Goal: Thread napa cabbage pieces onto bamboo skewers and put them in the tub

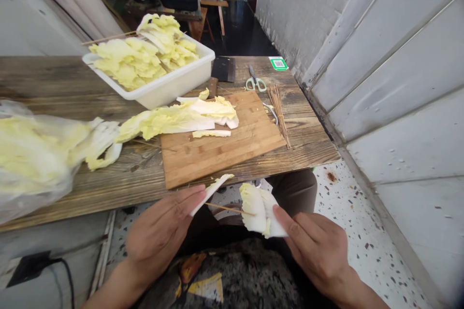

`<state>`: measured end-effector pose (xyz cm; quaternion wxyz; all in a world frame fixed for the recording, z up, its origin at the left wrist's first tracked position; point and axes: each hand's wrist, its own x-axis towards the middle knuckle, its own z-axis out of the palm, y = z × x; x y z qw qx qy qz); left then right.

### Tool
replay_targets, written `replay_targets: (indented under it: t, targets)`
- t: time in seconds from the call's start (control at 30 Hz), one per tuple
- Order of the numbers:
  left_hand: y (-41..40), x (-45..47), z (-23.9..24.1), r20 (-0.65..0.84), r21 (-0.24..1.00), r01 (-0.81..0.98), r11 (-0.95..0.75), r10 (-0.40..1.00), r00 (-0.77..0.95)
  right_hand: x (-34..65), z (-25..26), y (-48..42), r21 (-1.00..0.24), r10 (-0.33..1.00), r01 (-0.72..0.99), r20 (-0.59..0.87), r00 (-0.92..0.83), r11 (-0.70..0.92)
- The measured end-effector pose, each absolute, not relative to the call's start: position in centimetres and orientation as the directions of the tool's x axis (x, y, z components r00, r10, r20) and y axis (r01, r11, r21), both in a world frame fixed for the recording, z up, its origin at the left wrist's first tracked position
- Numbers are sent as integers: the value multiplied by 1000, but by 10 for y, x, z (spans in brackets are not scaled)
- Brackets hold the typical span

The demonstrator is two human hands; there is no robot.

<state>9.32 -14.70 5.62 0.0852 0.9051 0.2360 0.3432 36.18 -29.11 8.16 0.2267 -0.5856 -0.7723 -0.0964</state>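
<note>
Below the bench [54, 82] edge, the left hand [163, 231] pinches a white cabbage strip [213, 188] between thumb and fingers. It seems to grip the near end of a thin skewer [226, 208] too, though that hold is hidden. The right hand [315, 246] closes on folded leaves [259, 210] that the skewer already pierces. The white tub [174, 82] behind is heaped with leaves, so much looks done. Cut leaves on the cutting board [224, 149], a full bag [32, 154] and the spare skewers [280, 111] suggest plenty remains.
</note>
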Motion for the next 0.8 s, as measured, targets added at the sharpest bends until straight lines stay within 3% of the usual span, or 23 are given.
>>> replay_targets:
  t: [0.57,0.8]
  targets:
    - [-143,100,52,544,209,333,-920,392,742,369,93,-292,-26,873,945,391,-291,326]
    - [-147,108,59,524,138,439,-888,442,728,367,92,-287,-5,866,950,411,-284,313]
